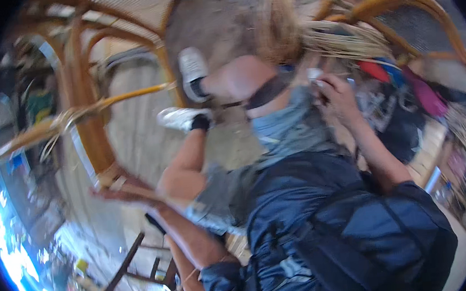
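Observation:
A tilted rattan chair frame (90, 130) of thick golden-brown poles stands on my left, with woven lashing round one joint (65, 124). My left hand (129, 189) is at the near end of its thick pole, thumb against it and fingers reaching underneath. Over by my right thigh, my right hand (336, 95) pinches a small white thing (314, 73); blur hides its kind. Just beyond that hand lies a bundle of pale cane strands (348, 38).
Another curved rattan frame (420, 4) stands at the far right. Nearby are a pink thing (428, 92) and a red one (373, 70). A dark wooden stool-like frame (125, 271) is at lower left, beside a bare limb (186, 271) whose owner I cannot tell. My white shoes (183, 118) rest on the floor.

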`<state>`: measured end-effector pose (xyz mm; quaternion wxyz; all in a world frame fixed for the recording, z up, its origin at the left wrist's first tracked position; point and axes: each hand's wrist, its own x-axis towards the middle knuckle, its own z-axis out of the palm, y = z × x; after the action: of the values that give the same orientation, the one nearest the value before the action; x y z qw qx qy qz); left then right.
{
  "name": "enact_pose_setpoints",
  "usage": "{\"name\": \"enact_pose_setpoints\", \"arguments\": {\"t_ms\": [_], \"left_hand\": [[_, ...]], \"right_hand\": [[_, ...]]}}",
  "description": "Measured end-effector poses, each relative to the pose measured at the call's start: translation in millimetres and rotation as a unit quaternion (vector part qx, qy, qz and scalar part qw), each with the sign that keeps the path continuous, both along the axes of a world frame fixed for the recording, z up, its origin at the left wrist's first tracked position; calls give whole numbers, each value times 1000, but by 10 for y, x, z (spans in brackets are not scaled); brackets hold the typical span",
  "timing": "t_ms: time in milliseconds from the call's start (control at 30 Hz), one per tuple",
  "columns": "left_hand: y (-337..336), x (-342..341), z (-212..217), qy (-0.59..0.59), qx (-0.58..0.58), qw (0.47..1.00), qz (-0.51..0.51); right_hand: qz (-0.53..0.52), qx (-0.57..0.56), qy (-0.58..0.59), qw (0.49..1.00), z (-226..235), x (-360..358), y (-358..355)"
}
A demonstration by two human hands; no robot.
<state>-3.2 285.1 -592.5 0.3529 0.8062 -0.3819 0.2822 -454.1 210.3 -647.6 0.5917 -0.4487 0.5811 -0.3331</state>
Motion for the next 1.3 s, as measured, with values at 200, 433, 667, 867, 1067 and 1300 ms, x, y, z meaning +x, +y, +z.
{"name": "enact_pose_setpoints", "arguments": {"t_ms": [200, 433, 667, 867, 1067, 1300], "left_hand": [[145, 181, 72, 213, -41, 967, -131], [322, 418, 297, 229, -12, 944, -237], [472, 285, 329, 303, -35, 943, -133], [419, 406, 170, 476, -264, 825, -155], [158, 206, 141, 499, -361, 725, -310], [-40, 239, 290, 525, -391, 702, -281]], "right_hand": [[-127, -24, 240, 962, -255, -1043, 122], [10, -47, 468, 883, -526, -1356, 858], [166, 168, 499, 834, -494, -1102, 1545], [224, 142, 499, 825, -1003, -1407, 1940], [237, 188, 382, 873, -1560, -1996, 1901], [-88, 2, 267, 960, -647, -1339, 713]]}}
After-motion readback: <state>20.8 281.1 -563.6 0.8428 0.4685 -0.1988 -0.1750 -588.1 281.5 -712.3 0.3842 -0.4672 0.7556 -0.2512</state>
